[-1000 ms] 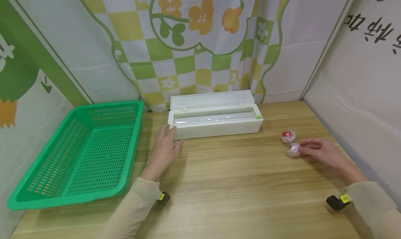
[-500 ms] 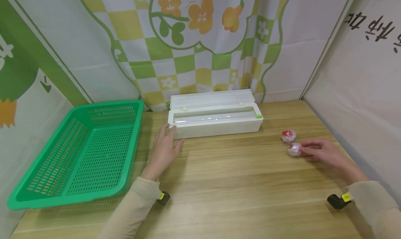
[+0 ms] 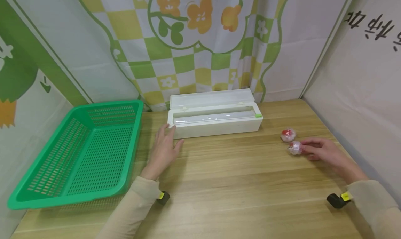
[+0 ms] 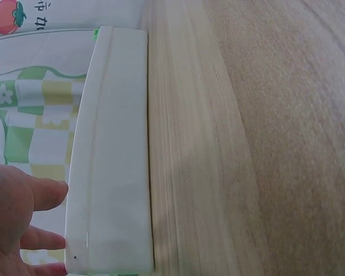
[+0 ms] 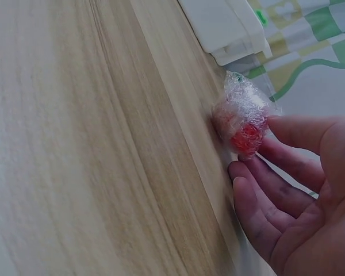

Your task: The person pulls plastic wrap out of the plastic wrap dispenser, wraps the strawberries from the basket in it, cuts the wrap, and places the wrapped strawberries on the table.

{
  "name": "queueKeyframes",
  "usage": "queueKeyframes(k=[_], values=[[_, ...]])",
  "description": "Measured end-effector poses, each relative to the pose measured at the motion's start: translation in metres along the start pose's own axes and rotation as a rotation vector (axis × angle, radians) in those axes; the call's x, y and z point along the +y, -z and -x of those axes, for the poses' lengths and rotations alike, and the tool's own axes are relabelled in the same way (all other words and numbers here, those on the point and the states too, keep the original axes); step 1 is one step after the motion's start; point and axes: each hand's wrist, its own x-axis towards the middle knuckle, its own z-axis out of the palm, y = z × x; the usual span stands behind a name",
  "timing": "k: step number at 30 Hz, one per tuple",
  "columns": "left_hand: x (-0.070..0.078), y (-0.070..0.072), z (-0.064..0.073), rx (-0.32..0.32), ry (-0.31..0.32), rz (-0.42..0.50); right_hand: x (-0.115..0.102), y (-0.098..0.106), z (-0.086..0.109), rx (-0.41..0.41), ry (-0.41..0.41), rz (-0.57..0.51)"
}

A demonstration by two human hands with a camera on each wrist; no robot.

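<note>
My right hand (image 3: 324, 153) pinches a small red item wrapped in clear plastic film (image 3: 295, 148) between thumb and fingers, at the table's right side. In the right wrist view the crumpled film of this bundle (image 5: 244, 118) shows red through it. Just behind it lies a second film-wrapped red item (image 3: 288, 135). My left hand (image 3: 163, 150) has its fingertips at the left front corner of a long white cling film dispenser box (image 3: 216, 127), fingers extended. The box's lid (image 3: 213, 98) is raised, and a roll of clear film (image 3: 214, 118) lies inside.
A green perforated plastic basket (image 3: 134, 152) stands at the left of the wooden table (image 3: 225, 190). A checked, flower-printed curtain (image 3: 194, 65) hangs close behind the box. White fabric panels border both sides.
The right hand and its wrapped item have shifted very slightly, staying beside the second one. The left hand keeps its place at the box.
</note>
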Motion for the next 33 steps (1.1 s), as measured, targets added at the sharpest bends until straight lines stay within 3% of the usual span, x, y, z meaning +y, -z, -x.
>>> queueKeyframes(k=[21,33], values=[[0.0009,0.0010,0.0008,-0.012,0.007,0.012,-0.0012,0.0035,0.0040,0.016,0.028,0.033],[0.0014,0.0023,0.0013,-0.012,0.004,0.011,-0.0014,0.0052,0.0047,0.050,0.023,0.111]])
